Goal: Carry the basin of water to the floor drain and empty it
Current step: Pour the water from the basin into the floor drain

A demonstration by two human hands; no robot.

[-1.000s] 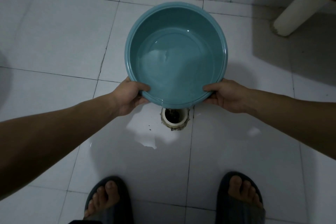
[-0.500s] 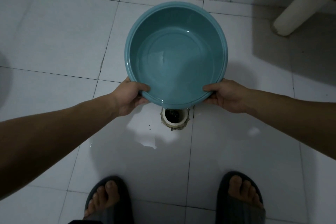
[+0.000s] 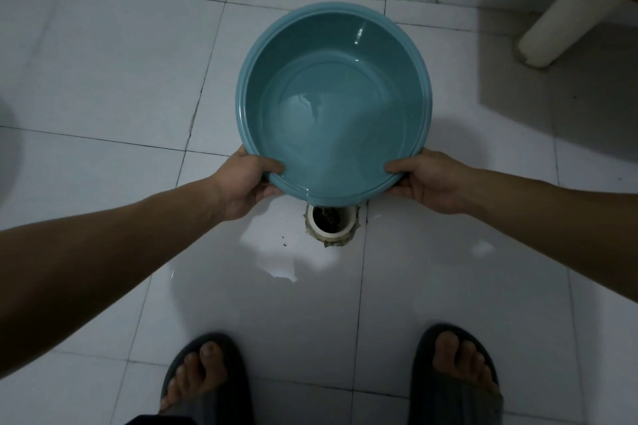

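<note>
Since a second ago you've tipped the basin slightly further toward you, water pooling at the near rim. Your left hand is closed on the rim's left; the floor drain sits just below; your right hand grips the rim's right. Tilt slowly, lip centred over the drain.

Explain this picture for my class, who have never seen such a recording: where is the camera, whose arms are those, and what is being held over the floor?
There is no machine. The camera sits on a person's head and looks down, so the arms and slippered feet are that person's own. The left hand and right hand each have a grip on the near rim of a round teal basin with shallow water in it. The basin is tipped toward the person, its near edge above the floor drain. The white tiled floor looks wet around the drain.
</note>
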